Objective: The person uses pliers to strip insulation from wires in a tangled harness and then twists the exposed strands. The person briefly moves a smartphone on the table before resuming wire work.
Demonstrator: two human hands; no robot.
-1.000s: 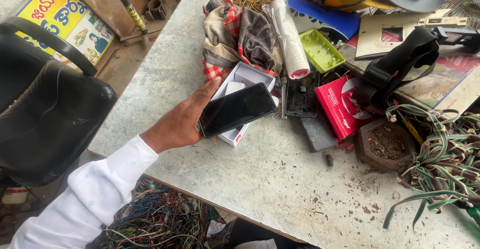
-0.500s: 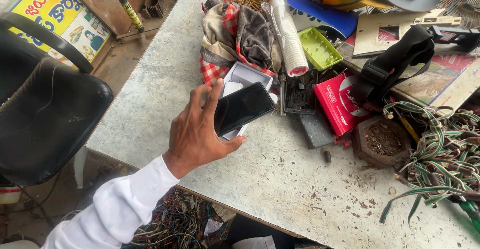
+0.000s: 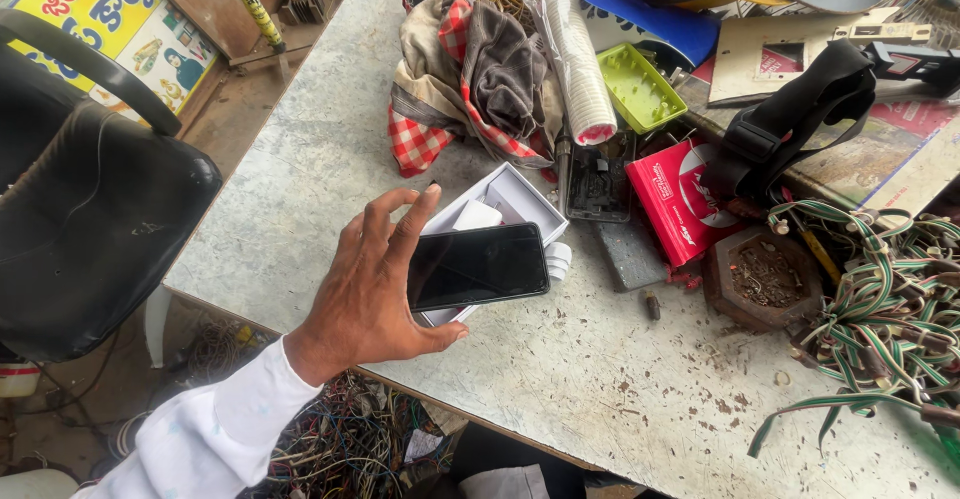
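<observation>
My left hand (image 3: 375,289) grips a black phone (image 3: 477,266) by its near end, thumb under the lower edge and fingers spread over the top, back of the hand towards me. The phone lies flat, dark screen up, its long axis running from nine o'clock to three o'clock, the free end pointing to three. It hovers over an open white box (image 3: 512,202) on the grey table (image 3: 300,179); the phone and my fingers hide much of the box's inside, so I cannot make out all it holds. My right hand is out of sight. Towards one o'clock lies a dark opened phone shell (image 3: 597,181), with a red carton (image 3: 684,199) just beside it. At twelve sits a heap of rags (image 3: 470,79), and far at three a tangle of green-and-white wires (image 3: 880,309), cut off by the edge.
</observation>
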